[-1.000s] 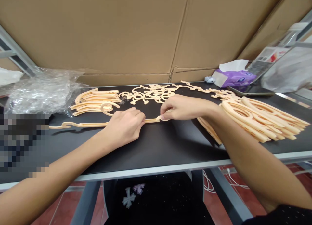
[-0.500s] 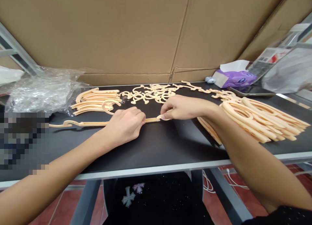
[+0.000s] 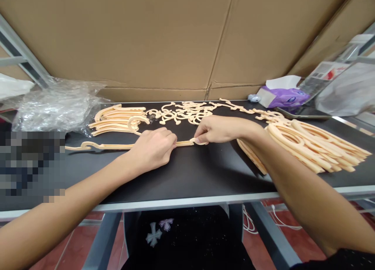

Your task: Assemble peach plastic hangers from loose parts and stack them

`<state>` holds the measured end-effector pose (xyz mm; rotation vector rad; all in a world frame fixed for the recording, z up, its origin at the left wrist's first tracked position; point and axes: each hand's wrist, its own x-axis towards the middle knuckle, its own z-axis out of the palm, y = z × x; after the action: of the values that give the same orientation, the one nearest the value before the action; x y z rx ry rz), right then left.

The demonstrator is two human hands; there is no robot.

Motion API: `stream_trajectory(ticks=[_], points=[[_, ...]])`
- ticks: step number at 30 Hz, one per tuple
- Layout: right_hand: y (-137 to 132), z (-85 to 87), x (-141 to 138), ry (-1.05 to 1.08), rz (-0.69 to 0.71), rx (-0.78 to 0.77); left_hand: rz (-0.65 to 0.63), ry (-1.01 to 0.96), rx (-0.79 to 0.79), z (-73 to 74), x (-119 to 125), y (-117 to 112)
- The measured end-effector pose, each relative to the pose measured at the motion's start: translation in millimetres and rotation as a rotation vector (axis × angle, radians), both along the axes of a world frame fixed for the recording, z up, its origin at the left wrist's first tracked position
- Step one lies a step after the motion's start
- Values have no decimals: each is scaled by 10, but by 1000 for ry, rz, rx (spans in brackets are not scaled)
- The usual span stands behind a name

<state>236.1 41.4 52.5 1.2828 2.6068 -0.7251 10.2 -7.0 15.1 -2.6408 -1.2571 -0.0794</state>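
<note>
Pale hanger bar lies across centre-left of frame, over the black tabletop. Left hand, mid-frame: fingers curled closed around the bar. Right hand, right of centre: thumb and fingertips pinched together on a small curved piece at the bar's right end; whether the two are joined, cannot tell. Against half a second ago: both grips unchanged, view slightly tilted, left table edge higher in frame. Loose hooks upper centre, stacked hangers at right, both unmoved.
</note>
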Motion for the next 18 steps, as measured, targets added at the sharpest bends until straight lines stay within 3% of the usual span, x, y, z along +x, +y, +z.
stream_trajectory(ticks=[6, 14, 18], points=[[-13, -11, -9, -1, -3, -1, 5, 1, -2, -1, 3, 5], [-233, -9, -117, -150, -53, 259, -17, 12, 14, -6, -14, 23], [-265, -23, -137, -221, 0, 331, -52, 1, 39, -9, -39, 48]])
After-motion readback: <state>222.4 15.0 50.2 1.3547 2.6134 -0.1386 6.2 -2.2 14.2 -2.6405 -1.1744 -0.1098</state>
